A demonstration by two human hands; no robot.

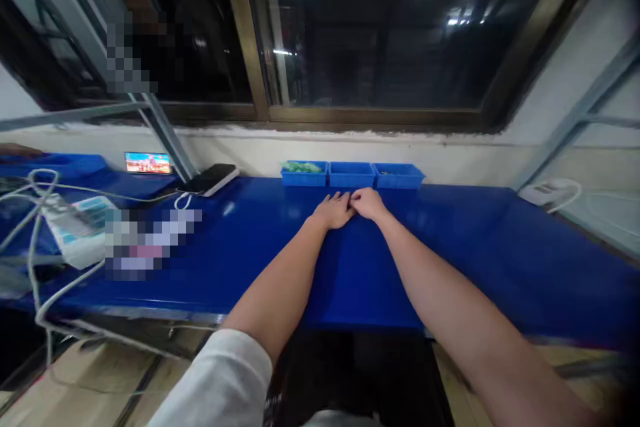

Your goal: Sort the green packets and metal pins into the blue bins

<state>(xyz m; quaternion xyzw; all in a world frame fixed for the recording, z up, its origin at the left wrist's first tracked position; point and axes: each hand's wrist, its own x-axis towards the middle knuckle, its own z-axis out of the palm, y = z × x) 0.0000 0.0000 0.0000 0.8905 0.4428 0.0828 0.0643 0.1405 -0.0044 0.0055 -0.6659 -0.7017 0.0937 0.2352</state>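
Note:
My left hand (334,211) lies palm down on the blue tabletop (360,273), with its fingers stretched out toward the bins. Close against its right side is my right hand (369,203), whose fingers are curled into a pinch beside the left hand's thumb side. Whatever sits between those fingers, if anything, is too small to make out. Just beyond both hands stand three blue bins in a row: the left bin (304,179) contains something green and clear, the middle bin (351,180) shows no visible contents, and the right bin (399,180) has small dark bits.
On the left are a dark box with a white side (210,180), a lit phone screen (148,163), a white carton (83,233) and looping white cables (35,260). A white power strip (547,192) is at the far right. Metal posts and a window (390,40) stand behind.

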